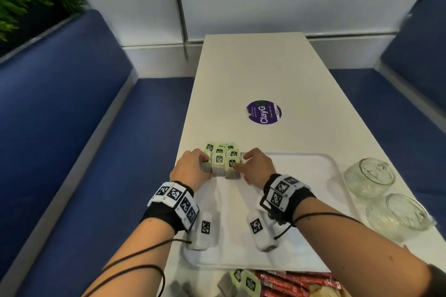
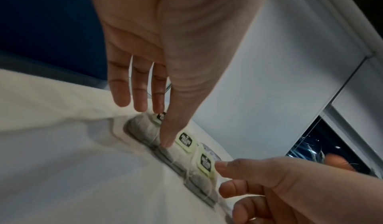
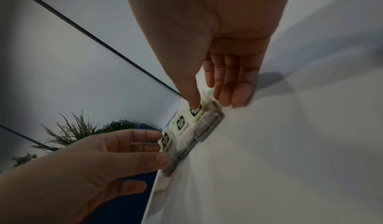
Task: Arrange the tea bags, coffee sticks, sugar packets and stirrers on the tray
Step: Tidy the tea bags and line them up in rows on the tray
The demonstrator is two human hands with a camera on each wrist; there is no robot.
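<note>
Bottom edge of the head view: spare tea bags [image 1: 243, 283] and red coffee sticks [image 1: 299, 282], off the tray [image 1: 311, 200]. Both my hands are at the tray's upper-left corner, on the block of tea bags [image 1: 220, 159] packed in rows. Left hand [image 1: 190, 170]: fingers straight against the block's left side, thumb tip pressing on a bag [image 2: 165, 143]. Right hand [image 1: 257, 167]: thumb pressing a green tag [image 3: 196, 109], other fingers loosely bent beside the block. Nothing gripped. Two glass jars [image 1: 386, 200] sit right of the tray on the white worktop [image 1: 253, 67].

White table [image 1: 253, 75] under tray [image 1: 313, 166], jars [image 1: 369, 177]
</note>
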